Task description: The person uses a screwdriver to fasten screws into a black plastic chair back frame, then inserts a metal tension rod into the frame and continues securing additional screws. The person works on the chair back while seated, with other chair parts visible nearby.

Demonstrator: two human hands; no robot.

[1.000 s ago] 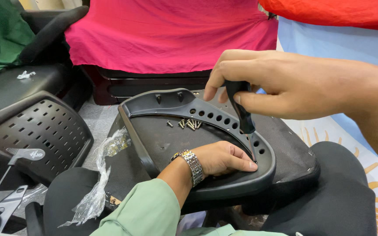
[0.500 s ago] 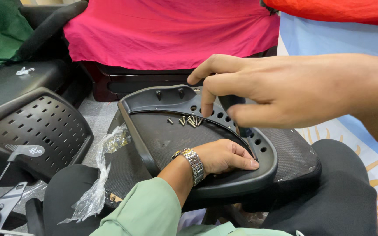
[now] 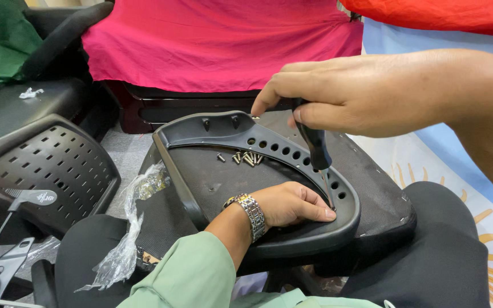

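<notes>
while right hand [image 3: 372, 94] grips screwdriver [image 3: 316, 149] upright, tip at near-right rim of black chair frame [image 3: 292, 239]; left hand [image 3: 292, 204] fingers curled, steadying screw there, judged. step: driving screw. next: keep tip seated.

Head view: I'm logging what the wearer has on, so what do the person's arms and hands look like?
The left hand is bare, with a silver metal-link wristwatch at the wrist and a light green sleeve covering the forearm. The right hand and forearm are bare, with no rings or gloves visible.
</notes>
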